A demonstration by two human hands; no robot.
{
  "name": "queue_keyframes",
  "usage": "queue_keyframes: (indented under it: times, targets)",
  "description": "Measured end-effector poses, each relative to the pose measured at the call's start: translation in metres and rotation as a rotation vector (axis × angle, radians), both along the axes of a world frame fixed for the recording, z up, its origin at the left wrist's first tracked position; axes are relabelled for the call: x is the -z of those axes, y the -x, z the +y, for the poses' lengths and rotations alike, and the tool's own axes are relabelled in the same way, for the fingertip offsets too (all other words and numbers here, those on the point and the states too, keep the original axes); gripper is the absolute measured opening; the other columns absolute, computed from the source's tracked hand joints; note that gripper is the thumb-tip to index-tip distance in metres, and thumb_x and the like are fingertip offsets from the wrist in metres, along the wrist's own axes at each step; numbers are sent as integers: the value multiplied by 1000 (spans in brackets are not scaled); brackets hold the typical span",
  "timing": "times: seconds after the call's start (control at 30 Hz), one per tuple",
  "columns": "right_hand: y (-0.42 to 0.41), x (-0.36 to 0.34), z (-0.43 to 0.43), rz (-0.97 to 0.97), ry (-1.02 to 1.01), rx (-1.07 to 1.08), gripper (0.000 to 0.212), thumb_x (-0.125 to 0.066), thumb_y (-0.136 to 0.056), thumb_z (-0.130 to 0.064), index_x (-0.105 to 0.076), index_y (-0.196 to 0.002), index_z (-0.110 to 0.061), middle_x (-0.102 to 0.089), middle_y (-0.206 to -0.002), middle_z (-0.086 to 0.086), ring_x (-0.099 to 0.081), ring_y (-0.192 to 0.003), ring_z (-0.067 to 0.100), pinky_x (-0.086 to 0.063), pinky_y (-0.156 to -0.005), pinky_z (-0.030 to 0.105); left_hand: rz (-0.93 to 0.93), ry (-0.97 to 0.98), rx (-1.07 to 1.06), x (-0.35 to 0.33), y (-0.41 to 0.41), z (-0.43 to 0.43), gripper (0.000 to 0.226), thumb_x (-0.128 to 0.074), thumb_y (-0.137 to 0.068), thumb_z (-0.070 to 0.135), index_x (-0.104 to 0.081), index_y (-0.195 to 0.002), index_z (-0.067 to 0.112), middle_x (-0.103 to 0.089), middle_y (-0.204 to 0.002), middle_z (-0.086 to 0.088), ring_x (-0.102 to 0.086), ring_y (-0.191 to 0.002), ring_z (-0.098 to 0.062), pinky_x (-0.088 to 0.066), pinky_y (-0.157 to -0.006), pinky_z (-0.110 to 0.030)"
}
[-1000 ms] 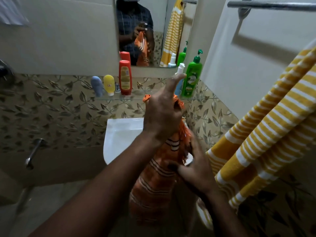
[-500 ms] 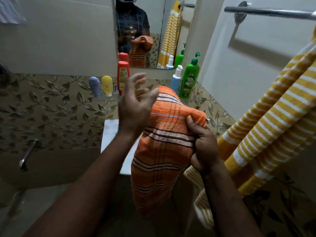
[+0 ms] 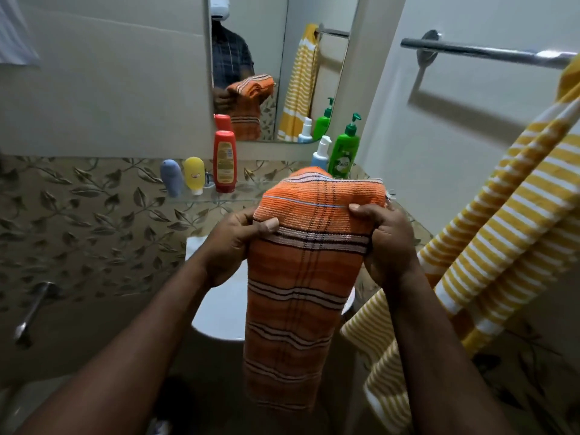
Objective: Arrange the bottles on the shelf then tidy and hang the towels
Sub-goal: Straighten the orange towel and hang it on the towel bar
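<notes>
Pinching folded ribbed orange striped towel (image 3: pixel 301 277) at top corners: left hand (image 3: pixel 232 243), right hand (image 3: pixel 387 243).

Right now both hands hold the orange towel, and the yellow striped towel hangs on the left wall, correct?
No: the head view shows the yellow striped towel hanging from the bar on the right wall. The left hand and right hand do hold the orange towel.

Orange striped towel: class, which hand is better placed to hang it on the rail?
Probably the right hand: it grips the orange striped towel on the side nearest the towel rail.
</notes>
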State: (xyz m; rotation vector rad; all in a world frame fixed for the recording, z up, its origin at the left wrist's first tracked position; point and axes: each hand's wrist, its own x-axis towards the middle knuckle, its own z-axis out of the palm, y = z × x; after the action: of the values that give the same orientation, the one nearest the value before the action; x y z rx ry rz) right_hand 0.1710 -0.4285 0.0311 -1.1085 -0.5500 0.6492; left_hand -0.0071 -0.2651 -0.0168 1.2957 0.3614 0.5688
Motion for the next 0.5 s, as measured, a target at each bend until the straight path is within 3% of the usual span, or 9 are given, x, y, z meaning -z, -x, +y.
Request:
queue_keyframes:
  times: [0.1,0.27,0.4,0.5]
  targets:
    - [-6,-14,2,-133,11,69,30,-51,-88,13,-65,-115,14,-73,-104,27,-75,-96,43,-64,-85,51,-39,17,-7,-10,-7,4,45,-64,-92,24,-64,-134,9,-73,-129,-14,-70,-120,-31,-60,-95,-40]
    - [-24,-41,1,-314,-27,140,35,-59,-89,16,-66,-122,8,-73,-117,28,-70,-111,48,-57,-101,58,-119,-41,67,-40,-30,3,46,-69,-86,17,-64,-131,9,-76,-121,-14,-75,-109,-29,-64,-86,-37]
    - [-42,-64,7,-260,-135,197,28,-67,-95,-1,-67,-123,3,-74,-119,24,-72,-112,43,-58,-100,55,-214,-170,37,-79,-70,12,43,-78,-79,11,-68,-121,9,-79,-108,-15,-77,-98,-30,-64,-79,-38]
    - [-56,-74,17,-231,-194,122,42,-71,-92,-13,-62,-131,2,-72,-125,24,-71,-115,42,-58,-99,51,-269,-169,80,-111,-103,24,46,-76,-81,8,-66,-125,8,-78,-108,-14,-76,-95,-28,-64,-79,-39]
